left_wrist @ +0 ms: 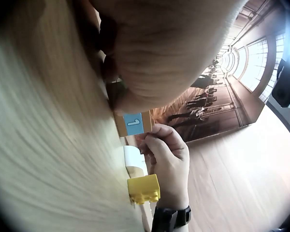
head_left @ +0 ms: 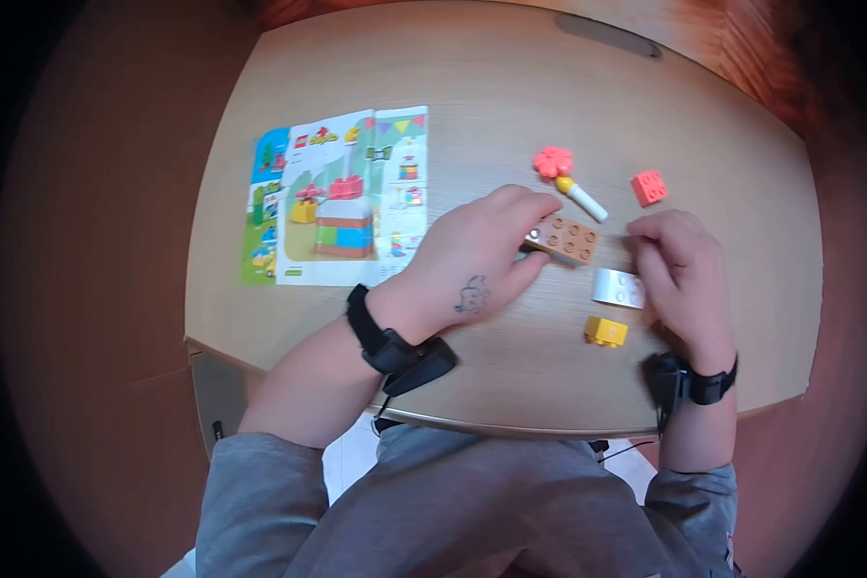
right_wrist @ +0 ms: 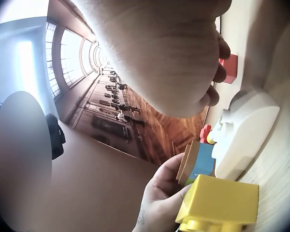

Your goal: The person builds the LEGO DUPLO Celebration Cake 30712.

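Note:
My left hand point(head_left: 482, 252) grips the left end of a stack with a brown studded top point(head_left: 570, 241). In the left wrist view a blue brick point(left_wrist: 134, 123) marked with a 1 shows in that stack, and a bit of green shows in the right wrist view. My right hand point(head_left: 684, 275), fingers loosely bent, is just right of a white brick point(head_left: 618, 288); nothing is visible in its grasp. Nearer my body lies a yellow brick point(head_left: 607, 331) with its studs sideways. The right wrist view has the white brick point(right_wrist: 246, 130) arched, behind the yellow one point(right_wrist: 222, 200).
Beyond the stack are a red flower piece point(head_left: 553, 162) and a white candle point(head_left: 588, 204) with a yellow tip. A red brick point(head_left: 648, 188) sits at the back right. An unfolded picture leaflet point(head_left: 303, 279) lies on the left of the table point(head_left: 491, 96).

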Available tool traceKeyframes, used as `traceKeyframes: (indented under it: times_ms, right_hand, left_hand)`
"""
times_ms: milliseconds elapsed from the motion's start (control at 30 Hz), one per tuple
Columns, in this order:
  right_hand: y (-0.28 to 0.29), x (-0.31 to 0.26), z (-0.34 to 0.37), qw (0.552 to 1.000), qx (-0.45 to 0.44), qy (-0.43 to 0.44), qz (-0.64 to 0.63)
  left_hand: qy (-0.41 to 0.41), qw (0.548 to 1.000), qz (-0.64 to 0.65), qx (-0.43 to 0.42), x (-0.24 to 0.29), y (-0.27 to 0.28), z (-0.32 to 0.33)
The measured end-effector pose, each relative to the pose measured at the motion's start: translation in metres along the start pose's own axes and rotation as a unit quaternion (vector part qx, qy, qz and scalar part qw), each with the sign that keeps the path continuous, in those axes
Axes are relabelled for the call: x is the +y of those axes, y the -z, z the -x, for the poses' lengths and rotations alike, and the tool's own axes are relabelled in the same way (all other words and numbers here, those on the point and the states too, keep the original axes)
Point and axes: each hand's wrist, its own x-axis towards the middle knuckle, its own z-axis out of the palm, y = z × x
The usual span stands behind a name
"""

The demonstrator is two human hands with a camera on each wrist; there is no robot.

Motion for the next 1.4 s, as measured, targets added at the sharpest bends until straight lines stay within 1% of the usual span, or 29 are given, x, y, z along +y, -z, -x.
traceKeyframes:
  times_ms: [67, 100, 133, 200, 233, 300, 333, 400, 433, 467, 533, 567, 633, 667, 733, 800, 867, 933, 967, 1100, 1233, 1333, 1400]
  right_hand:
    - [0.003, 0.001, 0.000, 0.998, -0.018, -0.056, -0.010]
    - [0.005, 0.000, 0.001, 0.996, -0.043, -0.080, -0.016]
    - [0.006, -0.002, 0.001, 0.996, -0.043, -0.079, -0.017]
    - [0.017, -0.004, 0.005, 0.985, -0.092, -0.117, -0.083]
    - [0.025, -0.004, 0.005, 0.985, -0.094, -0.125, -0.073]
    - [0.037, -0.005, 0.002, 0.980, -0.137, -0.073, -0.121]
    - [0.037, -0.004, 0.004, 0.980, -0.138, -0.077, -0.117]
    - [0.028, -0.003, 0.005, 0.977, -0.192, -0.049, -0.073]
    - [0.028, -0.011, 0.003, 0.974, -0.197, -0.086, -0.070]
    - [0.028, -0.013, 0.002, 0.974, -0.198, -0.081, -0.076]
    - [0.029, -0.012, 0.003, 0.979, -0.192, -0.074, -0.003]
    - [0.031, -0.012, 0.003, 0.979, -0.193, -0.069, -0.006]
    - [0.037, -0.012, 0.003, 0.983, -0.106, -0.108, -0.104]
    - [0.035, -0.014, 0.003, 0.983, -0.109, -0.107, -0.102]
    - [0.026, -0.019, 0.005, 0.994, -0.049, -0.026, -0.096]
    - [0.013, -0.025, 0.001, 0.996, -0.041, 0.081, -0.026]
    - [0.004, -0.034, 0.000, 0.995, -0.056, 0.086, 0.019]
    - [-0.003, -0.036, 0.000, 0.995, -0.046, 0.079, 0.027]
    - [-0.005, -0.036, -0.001, 0.996, -0.035, 0.073, 0.031]
    - [-0.008, -0.036, -0.005, 0.996, -0.042, 0.067, 0.027]
    - [-0.013, -0.036, -0.007, 0.997, -0.040, 0.061, 0.030]
    - [-0.016, -0.034, -0.008, 0.997, -0.032, 0.063, 0.030]
    - [-0.020, -0.033, -0.011, 0.997, -0.024, 0.070, 0.032]
  left_hand:
    - [0.001, 1.000, -0.015, 0.008, 0.000, 0.000, 0.000]
    - [-0.008, 1.000, -0.018, 0.013, -0.001, 0.001, 0.001]
    - [-0.007, 1.000, -0.020, 0.013, -0.002, 0.003, 0.002]
    - [-0.014, 0.999, -0.027, 0.033, -0.005, -0.001, 0.001]
    - [-0.017, 0.999, -0.014, 0.033, -0.003, -0.002, 0.001]
    - [0.033, 0.999, -0.009, 0.005, 0.004, 0.004, -0.001]
    - [0.032, 0.999, -0.003, 0.004, 0.006, 0.003, -0.003]
    - [0.038, 0.999, -0.012, -0.004, 0.007, 0.006, -0.004]
    - [0.040, 0.999, -0.017, -0.004, 0.007, 0.007, -0.003]
    - [0.031, 0.999, -0.011, -0.010, 0.005, 0.006, -0.003]
    - [0.025, 1.000, -0.011, -0.015, 0.003, 0.006, -0.003]
    - [0.017, 1.000, -0.011, -0.017, 0.003, 0.005, -0.003]
    - [0.011, 1.000, -0.008, -0.016, 0.002, 0.004, -0.003]
    - [0.003, 1.000, -0.010, -0.021, 0.002, 0.003, -0.003]
    - [-0.009, 1.000, -0.007, -0.025, 0.003, 0.001, -0.003]
    - [-0.008, 0.999, -0.003, -0.045, 0.007, 0.001, -0.002]
    - [-0.021, 0.999, 0.003, -0.037, 0.006, -0.002, -0.002]
    - [-0.030, 0.999, 0.002, -0.027, 0.004, -0.003, -0.001]
    - [-0.029, 0.999, 0.004, -0.033, 0.004, -0.002, -0.001]
    - [-0.015, 0.998, 0.005, -0.053, 0.006, 0.002, -0.001]
    - [-0.017, 0.999, 0.016, -0.036, 0.003, 0.000, -0.001]
    - [-0.045, 0.998, 0.039, -0.031, 0.002, 0.002, -0.004]
    - [-0.017, 0.997, 0.052, -0.049, 0.003, 0.008, -0.003]
